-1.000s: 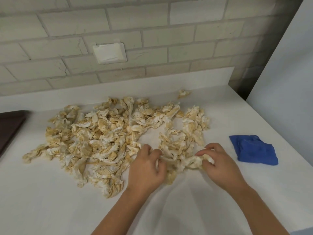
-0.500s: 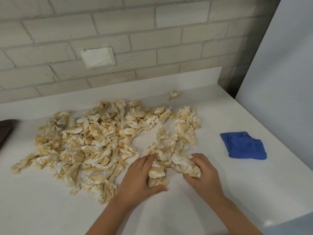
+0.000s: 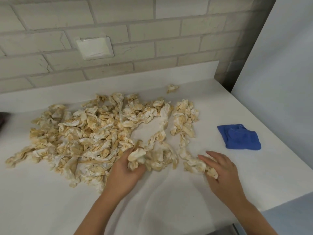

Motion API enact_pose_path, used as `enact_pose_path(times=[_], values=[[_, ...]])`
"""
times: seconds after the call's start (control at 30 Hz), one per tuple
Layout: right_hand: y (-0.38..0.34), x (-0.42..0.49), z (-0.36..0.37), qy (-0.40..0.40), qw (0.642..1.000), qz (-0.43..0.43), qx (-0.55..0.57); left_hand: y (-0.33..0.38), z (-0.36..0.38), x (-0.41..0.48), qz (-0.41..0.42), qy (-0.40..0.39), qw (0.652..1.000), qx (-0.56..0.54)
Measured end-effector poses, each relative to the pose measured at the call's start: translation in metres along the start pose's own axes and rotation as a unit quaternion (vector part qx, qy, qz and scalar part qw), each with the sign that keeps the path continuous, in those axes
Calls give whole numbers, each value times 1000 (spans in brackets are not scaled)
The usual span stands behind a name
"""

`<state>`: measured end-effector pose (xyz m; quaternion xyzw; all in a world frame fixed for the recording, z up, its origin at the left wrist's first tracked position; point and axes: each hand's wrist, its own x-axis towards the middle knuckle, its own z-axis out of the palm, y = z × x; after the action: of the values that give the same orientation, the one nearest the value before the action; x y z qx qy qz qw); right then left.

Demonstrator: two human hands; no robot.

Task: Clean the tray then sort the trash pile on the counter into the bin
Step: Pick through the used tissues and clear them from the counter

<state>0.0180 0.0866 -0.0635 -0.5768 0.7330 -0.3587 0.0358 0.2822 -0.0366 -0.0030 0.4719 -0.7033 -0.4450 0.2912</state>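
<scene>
A wide trash pile (image 3: 88, 133) of crumpled, yellow-stained paper scraps covers the left and middle of the white counter (image 3: 169, 200). My left hand (image 3: 125, 172) is at the pile's near right edge, fingers closed around a clump of scraps (image 3: 137, 156). My right hand (image 3: 221, 170) rests palm down on a smaller clump of scraps (image 3: 196, 165), fingers spread over it and pressing it to the counter. A thin trail of scraps runs back from both clumps to the pile. No bin is in view.
A folded blue cloth (image 3: 238, 136) lies on the counter right of the pile. One stray scrap (image 3: 171, 88) sits near the backsplash. A dark object (image 3: 2, 118) peeks in at the left edge. A brick wall stands behind, a white panel at right.
Both hands have dragged clumps of scraps toward the near edge and moved apart; the right hand has flattened onto its clump. The camera view has shifted right.
</scene>
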Motion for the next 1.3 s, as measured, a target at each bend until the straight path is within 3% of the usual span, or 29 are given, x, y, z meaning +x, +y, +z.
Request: enact_pose_path(times=[0.1,0.23,0.33,0.5,0.63,0.83,0.97,1.03,1.1,1.2,1.3], values=[[1,-13,9,-48,997,17,-62,5,-6,2,31,-106,978,177],[-6,0,15,-79,996,1,-49,-13,27,7,159,-127,911,360],[-9,28,22,-126,985,-75,-89,-19,50,18,231,-130,881,393],[-12,60,28,-251,951,-141,-110,-29,52,24,277,-157,880,352],[-10,58,34,-184,968,-163,-58,-40,49,14,304,-98,895,312],[-21,47,44,-95,974,-201,-42,-48,36,-6,271,-51,925,262],[-36,35,37,-80,992,-99,18,-46,25,-15,185,-21,960,211],[-47,35,39,-103,992,-69,-11,-40,21,-11,116,-18,970,212],[-55,37,45,-114,988,-73,-74,-33,23,-5,81,-44,962,257],[-59,36,57,-83,986,-69,-129,-25,31,-2,76,-62,922,375],[-58,31,65,-70,989,-49,-118,-23,35,-4,67,-53,903,420]])
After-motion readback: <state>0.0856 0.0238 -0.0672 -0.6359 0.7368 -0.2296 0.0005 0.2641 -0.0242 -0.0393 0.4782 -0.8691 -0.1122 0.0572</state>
